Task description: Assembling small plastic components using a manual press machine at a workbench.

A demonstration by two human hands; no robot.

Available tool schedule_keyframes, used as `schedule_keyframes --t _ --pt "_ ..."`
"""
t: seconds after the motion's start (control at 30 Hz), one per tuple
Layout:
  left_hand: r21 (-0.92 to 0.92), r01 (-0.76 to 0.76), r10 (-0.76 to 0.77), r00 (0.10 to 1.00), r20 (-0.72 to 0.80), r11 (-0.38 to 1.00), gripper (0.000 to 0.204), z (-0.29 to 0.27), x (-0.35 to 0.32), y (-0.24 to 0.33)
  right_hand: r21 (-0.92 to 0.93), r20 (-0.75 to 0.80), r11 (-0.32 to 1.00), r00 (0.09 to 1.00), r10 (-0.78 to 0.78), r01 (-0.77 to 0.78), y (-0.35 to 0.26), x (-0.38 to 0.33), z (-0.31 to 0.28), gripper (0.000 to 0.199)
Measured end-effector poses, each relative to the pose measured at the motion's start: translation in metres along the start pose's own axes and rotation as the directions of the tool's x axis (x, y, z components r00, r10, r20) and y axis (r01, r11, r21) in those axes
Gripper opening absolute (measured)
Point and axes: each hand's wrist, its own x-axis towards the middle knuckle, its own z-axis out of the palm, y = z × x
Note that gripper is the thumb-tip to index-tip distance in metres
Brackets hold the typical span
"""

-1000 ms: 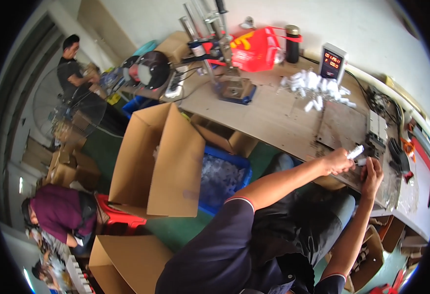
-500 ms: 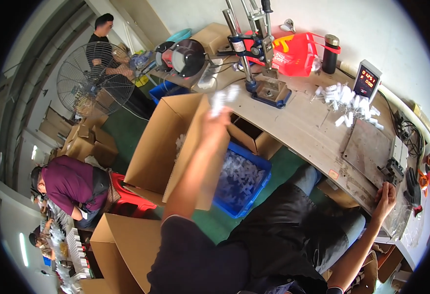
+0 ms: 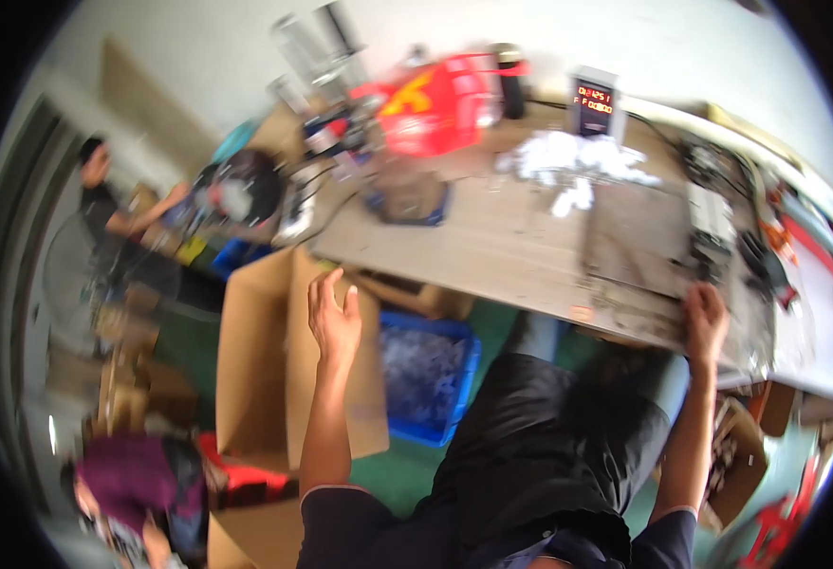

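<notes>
My left hand [image 3: 334,318] is raised beside the tall open cardboard box [image 3: 336,379], fingers apart and nothing in them. Over at the bench's front right edge, my right hand [image 3: 706,318] is closed, with its fingers curled together; whatever they may hold is hidden. Just beyond it stands a small metal fixture [image 3: 711,223], next to a flat metal plate [image 3: 633,232]. A heap of small white plastic pieces [image 3: 578,156] lies on the bench behind the plate. More pale pieces, blurred, fill a blue crate [image 3: 426,370] below the bench.
A red bag [image 3: 435,104], a dark flask [image 3: 509,83] and a digital counter [image 3: 594,100] line the back of the bench [image 3: 492,251]. A hand press [image 3: 407,194] and a grinder [image 3: 246,190] stand leftward. Two people [image 3: 141,479] work at left, near a fan.
The white pieces that my left hand held have left it, and its fingers have spread. My view has turned right. My right hand remains by the fixture.
</notes>
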Motion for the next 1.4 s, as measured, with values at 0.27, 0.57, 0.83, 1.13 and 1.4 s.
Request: schedule_keyframes --t 0.27,0.57,0.83,1.13,1.4 --pt "-0.444 -0.303 0.437 0.868 0.236 0.843 0.031 0.158 0.062 0.177 -0.270 -0.107 0.951 0.977 -0.183 0.148 -0.013 -0.016 0.007 0.007" --pt "-0.064 -0.449 0.417 0.757 0.503 0.891 0.029 0.254 0.067 0.290 -0.273 -0.121 0.956 0.982 -0.146 0.108 -0.017 -0.017 0.007 0.009" --pt "-0.130 -0.367 0.384 0.800 0.461 0.921 0.025 0.242 0.064 0.251 -0.301 -0.117 0.945 0.979 -0.166 0.125 -0.016 -0.016 0.007 0.010" --pt "-0.509 -0.491 0.662 0.713 0.232 0.707 0.024 0.207 0.050 0.270 -0.392 -0.152 0.895 0.944 -0.292 0.213 -0.023 -0.014 0.019 0.007" --pt "-0.689 -0.670 0.918 0.397 -0.018 0.276 0.027 0.196 -0.007 0.338 -0.538 0.056 0.760 0.916 -0.398 0.363 -0.063 -0.012 0.036 0.007"
